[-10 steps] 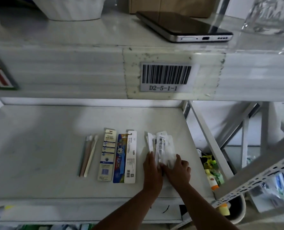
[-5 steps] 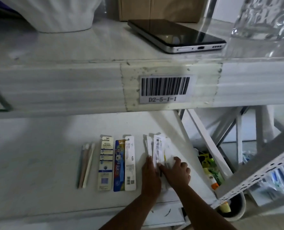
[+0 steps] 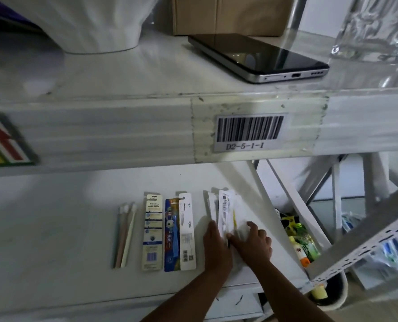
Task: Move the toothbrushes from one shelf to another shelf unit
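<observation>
On the lower white shelf (image 3: 53, 228) lie three loose toothbrushes (image 3: 124, 235), then three carded toothbrush packs (image 3: 169, 232) side by side. To their right is a pile of white wrapped toothbrush packs (image 3: 226, 210). My left hand (image 3: 216, 248) presses flat on the pile's left side. On the pile's near right end rests my right hand (image 3: 254, 244), fingers curled over the packs. Both hands touch the pile; the packs stay on the shelf.
The upper shelf beam (image 3: 123, 133) with barcode label D2-5-1-1 (image 3: 250, 132) overhangs close above. A phone (image 3: 258, 58), a cardboard box (image 3: 230, 15) and a white bag sit on top. Slanted metal braces (image 3: 293, 205) and a bin of bottles (image 3: 302, 242) are to the right.
The view has dropped, so the upper shelf top fills more of the frame. Both hands stay on the wrapped pile, with the packs shifted slightly under them.
</observation>
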`<move>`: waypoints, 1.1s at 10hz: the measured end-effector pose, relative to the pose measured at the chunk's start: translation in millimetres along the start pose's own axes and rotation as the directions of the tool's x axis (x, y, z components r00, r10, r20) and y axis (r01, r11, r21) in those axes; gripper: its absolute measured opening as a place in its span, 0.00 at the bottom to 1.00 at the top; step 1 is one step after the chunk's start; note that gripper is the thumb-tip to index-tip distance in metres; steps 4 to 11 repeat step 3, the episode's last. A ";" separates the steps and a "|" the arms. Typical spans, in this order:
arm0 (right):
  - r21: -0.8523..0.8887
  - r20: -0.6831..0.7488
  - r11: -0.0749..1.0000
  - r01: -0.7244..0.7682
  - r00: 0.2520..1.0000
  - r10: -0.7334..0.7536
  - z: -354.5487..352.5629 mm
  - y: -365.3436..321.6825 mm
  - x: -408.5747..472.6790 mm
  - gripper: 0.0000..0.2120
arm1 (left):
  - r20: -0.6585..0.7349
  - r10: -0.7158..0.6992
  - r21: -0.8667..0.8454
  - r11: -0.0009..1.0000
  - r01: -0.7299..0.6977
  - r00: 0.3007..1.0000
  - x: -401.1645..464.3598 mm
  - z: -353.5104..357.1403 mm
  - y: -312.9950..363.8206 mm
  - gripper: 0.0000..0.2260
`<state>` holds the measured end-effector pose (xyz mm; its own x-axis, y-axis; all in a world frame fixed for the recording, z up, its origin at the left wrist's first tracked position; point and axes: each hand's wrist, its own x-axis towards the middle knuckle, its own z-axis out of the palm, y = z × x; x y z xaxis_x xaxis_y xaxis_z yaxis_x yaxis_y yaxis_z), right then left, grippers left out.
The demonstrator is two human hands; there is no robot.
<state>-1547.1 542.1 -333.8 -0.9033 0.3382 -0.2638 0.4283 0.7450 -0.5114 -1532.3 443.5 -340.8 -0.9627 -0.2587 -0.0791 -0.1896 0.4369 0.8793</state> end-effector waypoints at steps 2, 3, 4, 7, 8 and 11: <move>0.127 0.096 0.992 -0.003 0.995 -0.010 -15.4 2.5 5.0 0.38 | 0.101 -0.136 0.203 0.973 0.113 0.986 7.5 -19.7 11.7 0.27; -0.071 0.142 0.993 0.099 0.986 -0.088 -33.8 3.4 -4.2 0.37 | 0.298 -0.131 0.171 0.982 0.082 0.945 -9.6 -66.5 20.7 0.30; -0.071 0.142 0.993 0.099 0.986 -0.088 -33.8 3.4 -4.2 0.37 | 0.298 -0.131 0.171 0.982 0.082 0.945 -9.6 -66.5 20.7 0.30; -0.071 0.142 0.993 0.099 0.986 -0.088 -33.8 3.4 -4.2 0.37 | 0.298 -0.131 0.171 0.982 0.082 0.945 -9.6 -66.5 20.7 0.30; -0.071 0.142 0.993 0.099 0.986 -0.088 -33.8 3.4 -4.2 0.37 | 0.298 -0.131 0.171 0.982 0.082 0.945 -9.6 -66.5 20.7 0.30; -0.071 0.142 0.993 0.099 0.986 -0.088 -33.8 3.4 -4.2 0.37 | 0.298 -0.131 0.171 0.982 0.082 0.945 -9.6 -66.5 20.7 0.30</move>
